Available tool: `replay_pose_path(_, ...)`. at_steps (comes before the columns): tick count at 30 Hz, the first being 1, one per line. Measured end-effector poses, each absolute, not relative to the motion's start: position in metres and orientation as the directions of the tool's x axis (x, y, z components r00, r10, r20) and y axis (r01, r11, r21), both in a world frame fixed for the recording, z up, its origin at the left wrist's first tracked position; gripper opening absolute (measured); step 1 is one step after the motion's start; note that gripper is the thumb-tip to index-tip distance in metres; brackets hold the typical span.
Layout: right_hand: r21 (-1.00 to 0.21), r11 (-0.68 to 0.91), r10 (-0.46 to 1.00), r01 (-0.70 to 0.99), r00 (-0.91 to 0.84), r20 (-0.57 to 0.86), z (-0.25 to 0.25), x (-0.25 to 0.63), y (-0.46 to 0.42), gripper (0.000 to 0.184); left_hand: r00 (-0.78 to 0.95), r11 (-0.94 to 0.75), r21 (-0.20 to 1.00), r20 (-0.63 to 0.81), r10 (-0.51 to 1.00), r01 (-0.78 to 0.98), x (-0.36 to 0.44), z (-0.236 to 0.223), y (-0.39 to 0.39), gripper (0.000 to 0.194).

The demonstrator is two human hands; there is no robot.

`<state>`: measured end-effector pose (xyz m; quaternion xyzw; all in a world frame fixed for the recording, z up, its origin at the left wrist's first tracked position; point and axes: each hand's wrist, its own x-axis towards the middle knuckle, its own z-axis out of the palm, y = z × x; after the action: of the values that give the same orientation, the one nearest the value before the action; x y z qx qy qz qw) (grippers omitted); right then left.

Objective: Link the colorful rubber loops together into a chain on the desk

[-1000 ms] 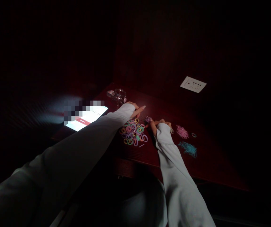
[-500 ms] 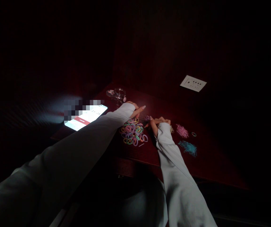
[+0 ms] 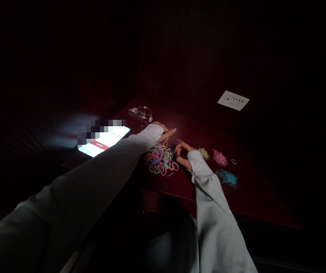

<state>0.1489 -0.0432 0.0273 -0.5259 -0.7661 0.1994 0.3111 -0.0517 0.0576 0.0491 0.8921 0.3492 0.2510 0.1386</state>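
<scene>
A pile of small colourful hair ties (image 3: 161, 159) lies on the dark red table between my forearms. My left hand (image 3: 165, 132) rests just behind the pile, thumb stretched out and some fingers hidden by the sleeve. At the pile's right edge, my right hand (image 3: 182, 150) has its thumb and index finger curled together; whatever is between the tips is too small to make out. Just behind those fingers sits a small purple heap of bands (image 3: 177, 141). Pale yellow bands (image 3: 204, 153) lie to the right of the right wrist.
Farther right are pink bands (image 3: 220, 157), blue bands (image 3: 227, 178) and a single ring (image 3: 233, 161). A lit phone (image 3: 106, 142) lies at left. Behind my left hand stands a clear jar (image 3: 144, 113). A socket plate (image 3: 233, 100) is on the wall.
My right hand has turned and drawn back from the purple heap toward the hair-tie pile, uncovering more of the yellow bands. My left hand has stayed in place.
</scene>
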Motion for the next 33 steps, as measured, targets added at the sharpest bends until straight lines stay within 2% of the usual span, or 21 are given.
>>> replay_pose_path(6, -0.563, 0.376, 0.926, 0.736, -0.279, 0.254, 0.026, 0.144, -0.046, 0.008, 0.634, -0.702, 0.408, 0.311, 0.708, 0.584, -0.049, 0.051, 0.059, 0.07)
replay_pose_path(16, -0.647, 0.433, 0.901, 0.627, -0.277, 0.335, 0.026, 0.137, -0.039, 0.028, 0.609, -0.679, 0.376, 0.303, 0.733, 0.63, -0.045, 0.048, 0.062, 0.066)
replay_pose_path(20, -0.66, 0.458, 0.889, 0.595, -0.308, 0.338, 0.029, 0.135, -0.042, 0.03, 0.611, -0.677, 0.385, 0.296, 0.735, 0.628, -0.044, 0.047, 0.065, 0.067)
replay_pose_path(26, -0.692, 0.393, 0.915, 0.605, -0.187, 0.357, 0.035, 0.141, -0.043, 0.031, 0.634, -0.697, 0.42, 0.304, 0.711, 0.581, -0.048, 0.049, 0.062, 0.063)
replay_pose_path(33, -0.713, 0.341, 0.939, 0.613, -0.264, 0.222, 0.026, 0.145, -0.049, 0.03, 0.638, -0.736, 0.429, 0.374, 0.673, 0.524, -0.053, 0.05, 0.057, 0.067)
